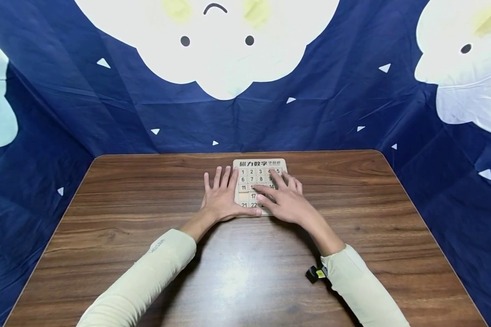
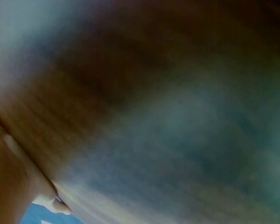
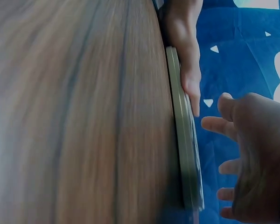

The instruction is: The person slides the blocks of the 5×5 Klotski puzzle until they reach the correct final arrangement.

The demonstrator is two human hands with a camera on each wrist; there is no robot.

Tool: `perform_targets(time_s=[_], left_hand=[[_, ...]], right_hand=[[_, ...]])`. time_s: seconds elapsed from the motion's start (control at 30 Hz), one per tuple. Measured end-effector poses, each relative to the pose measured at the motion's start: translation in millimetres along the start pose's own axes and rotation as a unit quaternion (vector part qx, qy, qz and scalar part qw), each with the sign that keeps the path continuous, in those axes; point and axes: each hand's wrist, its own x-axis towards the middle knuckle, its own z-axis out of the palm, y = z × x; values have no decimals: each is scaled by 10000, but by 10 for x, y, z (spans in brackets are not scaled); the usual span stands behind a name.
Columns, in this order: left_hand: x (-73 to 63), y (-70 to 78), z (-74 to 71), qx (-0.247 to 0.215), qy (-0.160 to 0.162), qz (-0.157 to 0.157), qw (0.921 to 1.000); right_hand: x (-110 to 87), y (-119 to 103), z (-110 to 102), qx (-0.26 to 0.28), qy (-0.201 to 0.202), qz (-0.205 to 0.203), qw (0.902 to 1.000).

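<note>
Nearest the head camera, the wooden table is crossed by two pale sleeves, and beyond them, toward the table's far edge, a number board is laid flat between the hands. Nothing is gripped by either hand. The left hand is spread along the board's left side, fingers straight, with its thumb stretched over the near rim; how firmly it is pressed cannot be told. The right hand is held over the right part of the board with fingers spread and lightly bent; in the right wrist view its fingertips are seen just apart from the surface. One gap is seen in the fourth row at the left, bordered by tile 11 above, tile 17 to the right and tile 21 below. For sliding, which the pose suggests, a single fingertip is best set on the middle of one bordering tile and drawn straight toward the gap, since a skewed push might be jammed against its neighbours. The frame should be steadied by the left hand, with its thumb kept off the bottom row, and idle right fingers should be lifted so that no other tile is dragged.
</note>
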Motion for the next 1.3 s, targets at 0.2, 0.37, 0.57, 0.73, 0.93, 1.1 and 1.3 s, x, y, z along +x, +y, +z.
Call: perform_targets(time_s=[0.2, 0.37, 0.57, 0.73, 0.93, 1.1, 1.3], left_hand=[[-3, -16, -10, -35, -9, 44, 10000], [-5, -24, -27, -36, -14, 55, 10000], [-17, -12, -38, -76, -16, 86, 9999], [-22, -3, -42, -128, 5, 83, 9999], [-25, 6, -39, -173, 42, 115, 9998], [-20, -1, -30, -160, 24, 84, 9998], [-19, -9, -26, -127, 43, 76, 9999]], right_hand=[[-205, 204, -73, -28, 121, 65, 9999], [-333, 330, -125, -45, 142, 139, 9998], [-442, 425, -160, -18, 216, 223, 9995], [-498, 464, -179, 17, 235, 255, 9994], [-532, 504, -190, -30, 250, 313, 9992], [-535, 512, -201, -6, 239, 307, 9992], [-546, 489, -207, 31, 244, 208, 9995]])
